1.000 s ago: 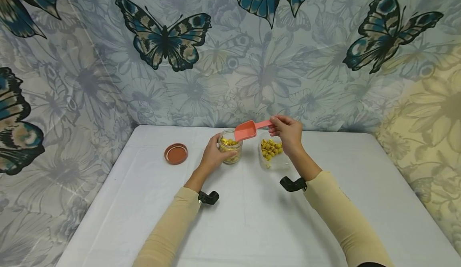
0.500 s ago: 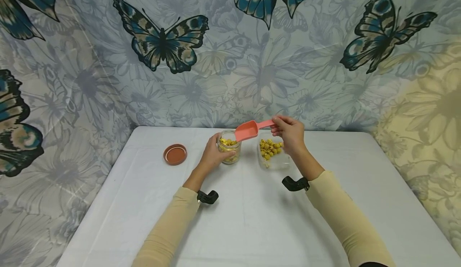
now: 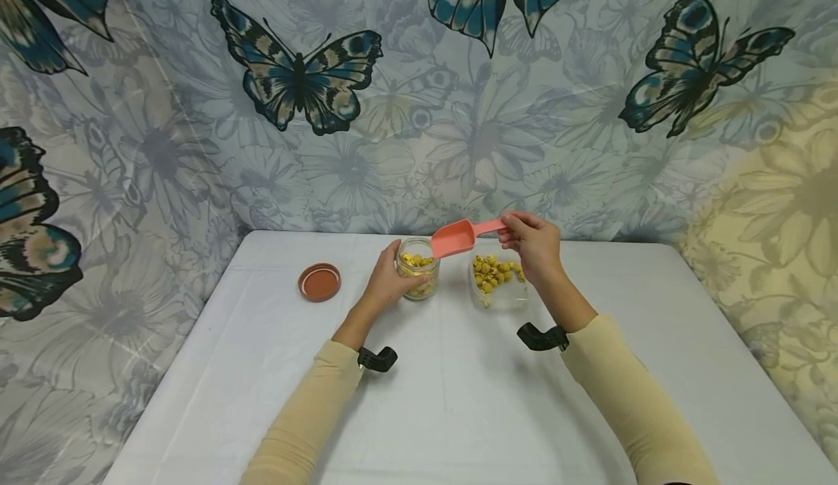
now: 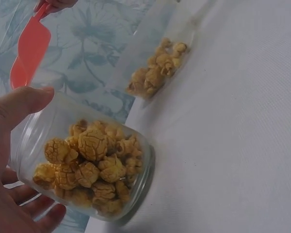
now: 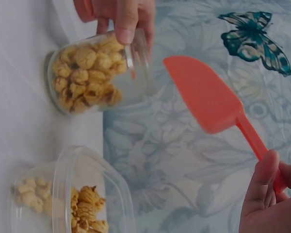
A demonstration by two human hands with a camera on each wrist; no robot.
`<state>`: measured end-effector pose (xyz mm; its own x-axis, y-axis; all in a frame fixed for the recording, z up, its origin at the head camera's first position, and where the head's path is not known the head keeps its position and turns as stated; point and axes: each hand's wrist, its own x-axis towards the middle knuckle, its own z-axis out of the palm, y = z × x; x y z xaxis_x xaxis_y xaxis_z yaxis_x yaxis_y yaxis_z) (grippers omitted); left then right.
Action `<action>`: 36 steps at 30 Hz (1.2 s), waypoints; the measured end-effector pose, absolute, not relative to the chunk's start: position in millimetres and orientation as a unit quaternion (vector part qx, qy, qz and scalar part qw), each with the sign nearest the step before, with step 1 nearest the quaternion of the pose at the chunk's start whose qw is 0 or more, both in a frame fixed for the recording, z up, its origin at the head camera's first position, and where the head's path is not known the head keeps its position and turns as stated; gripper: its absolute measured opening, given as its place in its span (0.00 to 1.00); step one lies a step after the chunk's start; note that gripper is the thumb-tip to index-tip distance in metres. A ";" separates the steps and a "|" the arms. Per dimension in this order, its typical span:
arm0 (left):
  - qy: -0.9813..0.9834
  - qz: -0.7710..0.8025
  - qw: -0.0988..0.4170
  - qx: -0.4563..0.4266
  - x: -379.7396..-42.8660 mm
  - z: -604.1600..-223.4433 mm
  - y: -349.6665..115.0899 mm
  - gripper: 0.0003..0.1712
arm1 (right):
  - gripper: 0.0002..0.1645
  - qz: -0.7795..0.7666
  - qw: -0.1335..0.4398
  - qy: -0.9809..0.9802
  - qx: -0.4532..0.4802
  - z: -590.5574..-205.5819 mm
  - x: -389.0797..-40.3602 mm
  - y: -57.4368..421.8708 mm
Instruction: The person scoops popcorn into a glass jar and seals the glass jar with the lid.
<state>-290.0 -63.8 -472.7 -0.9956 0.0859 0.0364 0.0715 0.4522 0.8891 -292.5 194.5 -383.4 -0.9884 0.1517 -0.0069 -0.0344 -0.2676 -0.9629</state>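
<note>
My left hand (image 3: 385,279) grips a clear glass jar (image 4: 143,170) standing on the table. Caramel-coloured popcorn (image 5: 89,73) lies inside it; the left wrist view shows the jar's upper part without popcorn. By its handle, my right hand (image 3: 533,246) pinches a coral-red scoop (image 3: 454,238), held in the air just right of the jar's mouth. No popcorn shows in the scoop's bowl. Under the right hand, a clear plastic tub (image 5: 63,189) holds more popcorn (image 3: 494,273), gathered toward its far side in the head view.
A brown round lid (image 3: 319,282) lies on the white-covered table (image 3: 262,398) left of the jar. Behind the table hangs a butterfly-patterned cloth (image 3: 393,107), close to the far edge. Each wrist carries a black camera.
The right hand and scoop have shifted slightly right, away from the jar and toward the tub. The left hand and the jar stay in place.
</note>
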 end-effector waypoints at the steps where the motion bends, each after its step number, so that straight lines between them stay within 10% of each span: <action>1: 0.852 0.521 0.004 0.049 -289.7 -472.1 -63.8 0.58 | 0.16 0.795 0.060 -0.602 -0.047 -382.9 -291.8 194.9; 13: 0.851 0.522 -0.007 0.064 -291.0 -468.5 -65.0 0.57 | 0.02 0.814 0.067 -0.576 -0.031 -379.4 -286.8 203.8; 36: 0.849 0.517 -0.071 0.086 -287.3 -449.5 -57.9 0.52 | 0.07 0.845 0.100 -0.524 -0.036 -367.4 -282.4 226.3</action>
<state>-287.3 -57.9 -449.5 -0.9750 0.0734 0.2097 0.2200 0.4506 0.8652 -282.4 226.3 -367.4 -0.9775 0.2066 0.0431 -0.1304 -0.4309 -0.8929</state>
